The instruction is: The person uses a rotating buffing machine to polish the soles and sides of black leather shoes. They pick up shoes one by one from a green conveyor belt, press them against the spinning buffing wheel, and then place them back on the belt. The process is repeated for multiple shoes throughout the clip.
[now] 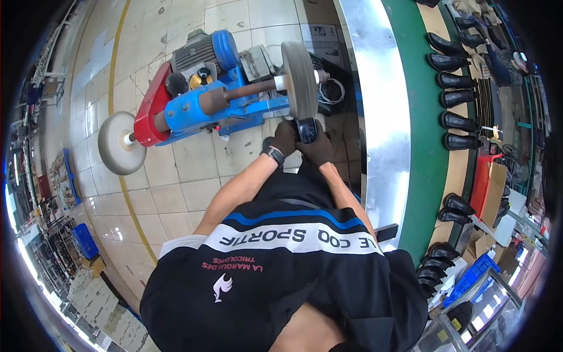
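Holding a black shoe (pixel 307 129) up against the grey buffing wheel (pixel 299 79), both hands are wrapped around it from below. The left hand (pixel 285 138), in a dark glove with a watch (pixel 275 155) at the wrist, grips the near-left side; the right hand (pixel 317 149), also gloved, clamps the right side and underneath. So both are closed on the shoe, which sits just above the knuckles and touches, or near enough touches, the lower rim of the wheel.

My guess is the shoe is fairly light but stiff, and glossy enough to be slippery, so gripping it by the sides with 2 hands makes sense, since the wheel would probably tug at it.

Just beyond the hands stands the blue and red motor (pixel 196 88), with a 2nd, paler wheel (pixel 120 142) far off to the left. To the right of the hands runs a shiny metal strip (pixel 381 117) beside a green-edged table (pixel 419 117) carrying a row of black boots (pixel 454 100). Tiled floor (pixel 176 193) is below.
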`<state>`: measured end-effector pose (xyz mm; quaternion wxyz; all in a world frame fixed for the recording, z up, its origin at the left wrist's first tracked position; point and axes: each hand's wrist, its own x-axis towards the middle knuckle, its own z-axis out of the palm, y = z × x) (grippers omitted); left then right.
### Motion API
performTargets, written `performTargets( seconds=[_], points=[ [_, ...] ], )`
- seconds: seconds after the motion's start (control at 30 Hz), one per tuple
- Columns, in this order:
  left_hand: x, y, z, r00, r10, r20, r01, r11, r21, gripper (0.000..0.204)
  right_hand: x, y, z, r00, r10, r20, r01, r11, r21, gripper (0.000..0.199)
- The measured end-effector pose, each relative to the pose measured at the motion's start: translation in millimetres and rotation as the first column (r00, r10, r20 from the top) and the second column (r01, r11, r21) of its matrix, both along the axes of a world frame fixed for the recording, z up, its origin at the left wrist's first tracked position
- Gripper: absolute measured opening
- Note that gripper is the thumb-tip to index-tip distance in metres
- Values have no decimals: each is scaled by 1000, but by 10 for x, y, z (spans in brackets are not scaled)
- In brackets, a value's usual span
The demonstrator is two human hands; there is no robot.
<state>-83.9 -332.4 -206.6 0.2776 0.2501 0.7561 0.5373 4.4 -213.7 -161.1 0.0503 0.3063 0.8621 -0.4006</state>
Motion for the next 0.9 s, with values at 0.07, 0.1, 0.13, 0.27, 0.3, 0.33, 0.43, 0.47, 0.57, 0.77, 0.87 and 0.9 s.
performTargets(
  seconds=[0.07, 0.1, 0.13, 0.27, 0.3, 0.33, 0.43, 0.47, 0.57, 0.77, 0.87, 0.9],
  points=[
    [-55, -47, -133, 963, 25, 267, -64, 988, 139, 26, -53, -84, 114, 1000, -20, 17, 21, 999, -41, 105],
    [-60, -93, -293, 944, 45, 326, -107, 979, 173, 28, -89, -143, 190, 999, -30, 26, 32, 997, -66, 103],
    [-80, -84, -328, 921, 52, 387, -142, 968, 209, 30, -107, -172, 228, 998, -50, 38, 53, 995, -86, 101],
    [-53, 74, -78, 881, -19, 472, -102, 968, 230, 23, -12, -46, 128, 992, -118, -40, 113, 987, -112, 101],
    [-55, 113, -105, 800, -34, 599, -181, 938, 295, 22, 13, -1, 90, 991, -111, -69, 105, 991, -88, 102],
    [-63, 139, -126, 699, -59, 712, -272, 899, 342, 20, 22, 26, 83, 990, -98, -97, 92, 994, -63, 104],
    [-93, 127, -14, 980, -162, 111, 167, 985, -36, 21, 16, 74, 140, 994, -73, -78, 69, 996, -48, 106],
    [-114, 141, 96, 900, -357, -251, 253, 896, -366, 22, 1, 83, 184, 996, -72, -53, 69, 996, -52, 106],
    [-39, 83, -466, 666, 126, 736, -395, 896, 204, 17, -44, -91, 164, 999, -18, -29, 17, 1000, -18, 106],
    [-18, -126, -351, 729, 35, 684, -279, 927, 250, 19, 10, -2, 217, 997, -71, -35, 67, 992, -111, 100],
    [-44, -76, -157, 821, -208, 531, -16, 922, 386, 30, 267, 520, 148, 941, -332, -62, 332, 943, -8, 90],
    [-15, -101, -102, 656, -222, 721, -95, 924, 371, 42, 395, 799, 150, 889, -457, 16, 457, 889, 20, 87]
  ],
)
